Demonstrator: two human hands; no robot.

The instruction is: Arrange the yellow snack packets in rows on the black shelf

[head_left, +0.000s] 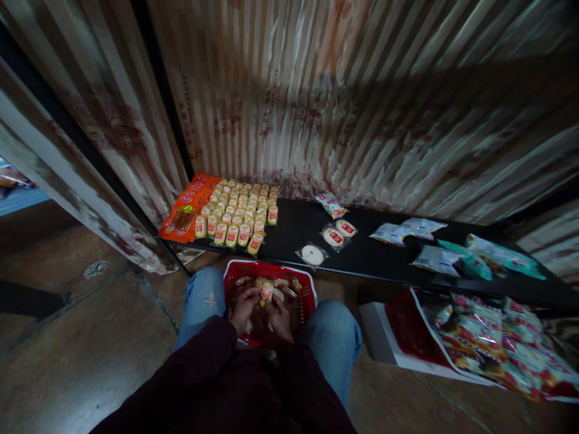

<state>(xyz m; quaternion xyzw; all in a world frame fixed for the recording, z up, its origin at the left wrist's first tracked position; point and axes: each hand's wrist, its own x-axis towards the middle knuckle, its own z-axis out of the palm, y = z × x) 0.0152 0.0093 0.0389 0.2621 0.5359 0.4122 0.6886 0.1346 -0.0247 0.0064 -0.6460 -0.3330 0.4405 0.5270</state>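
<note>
Over a red shopping basket (312,295) between the knees, my left hand (244,308) and my right hand (280,316) hold a small yellow-wrapped snack cake (266,293) between them. The fingers of both are closed at its sides. Below them in the basket lie several more wrapped snacks (292,289), some pale and some yellow; their kind is hard to make out. On the black shelf (289,235) just beyond, many of the same yellow packs stand in close rows (237,211). An orange snack bag (186,208) lies at the left end of the rows.
Round white wrapped biscuits (333,236) and a small red-and-white pouch (332,205) lie mid-shelf. Farther right are silvery and teal packets (436,259). A second basket (402,319) full of red-and-white bags stands on the floor at right. Striped, creased curtain (280,90) hangs behind the shelf.
</note>
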